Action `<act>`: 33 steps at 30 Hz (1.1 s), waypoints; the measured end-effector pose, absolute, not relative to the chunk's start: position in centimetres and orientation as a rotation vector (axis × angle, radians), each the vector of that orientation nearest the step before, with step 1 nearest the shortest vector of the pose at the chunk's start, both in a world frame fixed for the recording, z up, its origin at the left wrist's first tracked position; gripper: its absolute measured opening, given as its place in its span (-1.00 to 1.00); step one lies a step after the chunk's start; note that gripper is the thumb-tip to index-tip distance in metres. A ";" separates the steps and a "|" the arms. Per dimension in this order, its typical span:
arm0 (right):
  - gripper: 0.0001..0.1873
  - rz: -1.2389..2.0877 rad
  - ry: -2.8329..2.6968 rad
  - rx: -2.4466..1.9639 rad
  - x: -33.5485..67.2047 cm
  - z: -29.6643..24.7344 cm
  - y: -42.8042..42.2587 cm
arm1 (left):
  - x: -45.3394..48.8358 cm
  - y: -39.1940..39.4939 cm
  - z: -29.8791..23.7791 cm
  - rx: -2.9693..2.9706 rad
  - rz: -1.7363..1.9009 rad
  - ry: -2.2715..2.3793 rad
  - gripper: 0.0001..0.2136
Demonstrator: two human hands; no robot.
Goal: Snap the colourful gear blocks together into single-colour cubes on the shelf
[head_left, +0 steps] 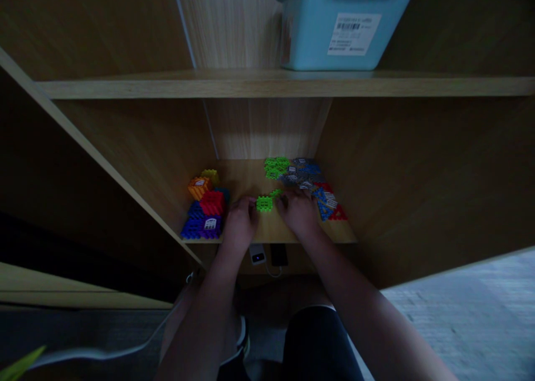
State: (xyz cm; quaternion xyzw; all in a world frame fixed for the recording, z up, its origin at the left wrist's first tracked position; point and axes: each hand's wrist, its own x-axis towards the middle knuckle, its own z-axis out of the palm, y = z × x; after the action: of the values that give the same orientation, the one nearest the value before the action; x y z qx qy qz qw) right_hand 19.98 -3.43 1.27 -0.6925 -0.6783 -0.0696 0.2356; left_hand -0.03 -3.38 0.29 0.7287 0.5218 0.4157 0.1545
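In the lower shelf space, a bright green interlocking plastic tile (264, 204) lies between my hands. My left hand (241, 218) has its thumb and fingers closed at the tile's left edge. A smaller-looking green piece (276, 193) touches the tile's upper right corner. Thumb and fingertips of my right hand (298, 209) close in on that piece from the right, partly covering it. Behind them is a pile of green tiles (276, 167). Beyond my right fingers lie grey tiles (297, 176) and blue tiles (324, 201), with red triangles (338, 213) at the edge.
Left of my left hand stand joined cubes: orange (199, 187), red (212, 203), and purple (209, 226), with yellow behind. A light blue bin (334, 30) sits on the upper shelf (234, 87). Below the shelf edge are a white device (257, 255) with a cable and a dark device (278, 254).
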 end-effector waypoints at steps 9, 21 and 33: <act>-0.69 -0.194 -1.784 -1.914 20.3 0.8 -3.2 | 0.1 -3.4 0.4 2.078 1.180 1.514 -0.78; -0.74 0.134 -1.871 -1.329 21.2 0.3 -2.6 | -0.1 -3.5 0.4 2.115 1.210 1.510 -0.77; -0.69 0.253 -1.931 -1.327 20.8 0.6 -2.7 | 0.0 -3.6 0.7 2.100 1.159 1.506 -0.74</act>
State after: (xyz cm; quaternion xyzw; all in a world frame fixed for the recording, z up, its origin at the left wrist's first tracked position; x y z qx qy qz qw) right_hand 20.83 -2.73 0.63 -0.5202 -0.7571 0.0993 0.3825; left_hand 0.02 -3.59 0.66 0.7325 0.5255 0.4043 0.1541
